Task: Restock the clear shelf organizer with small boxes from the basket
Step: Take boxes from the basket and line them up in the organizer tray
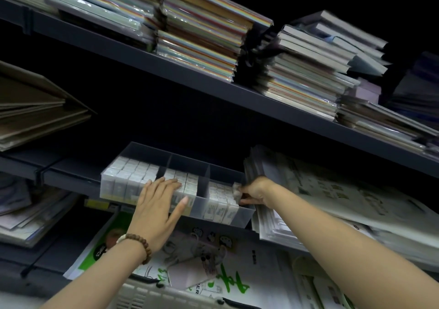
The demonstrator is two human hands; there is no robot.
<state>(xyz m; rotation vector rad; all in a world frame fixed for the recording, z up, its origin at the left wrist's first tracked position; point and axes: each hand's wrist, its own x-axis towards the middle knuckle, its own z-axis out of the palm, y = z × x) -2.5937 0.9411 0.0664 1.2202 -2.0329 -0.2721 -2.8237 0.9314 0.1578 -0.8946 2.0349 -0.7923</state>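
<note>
Where the view starts at 9 o'clock, a fan of brown folders [35, 109] lies above a dark shelf [69, 178]. Toward 6 o'clock the pale slatted rim of the basket [152, 294] shows at the bottom edge; its contents cannot be made out. Just above it, the left hand [156, 208], with a beaded bracelet [140, 244] on its wrist, lies flat against the front wall of the clear shelf organizer [152, 153]. Its fingers [171, 182] are straight and spread, released, with the tips resting over the rim.

The organizer sits on the shelf near the middle of the view and has 3 compartments. Small boxes [133, 168] stand in rows in all 3 of them.

At the organizer's 3 o'clock end the right hand [257, 191] has its fingers curled, pinching 1 small pale box [237, 189] over the right compartment; the box is blurred. Farther toward 3 o'clock, a thick pile of white printed packs [332, 197] lies just beside the organizer. At 12 o'clock, stacks of coloured paper [202, 35] sit on the upper shelf [166, 71].
</note>
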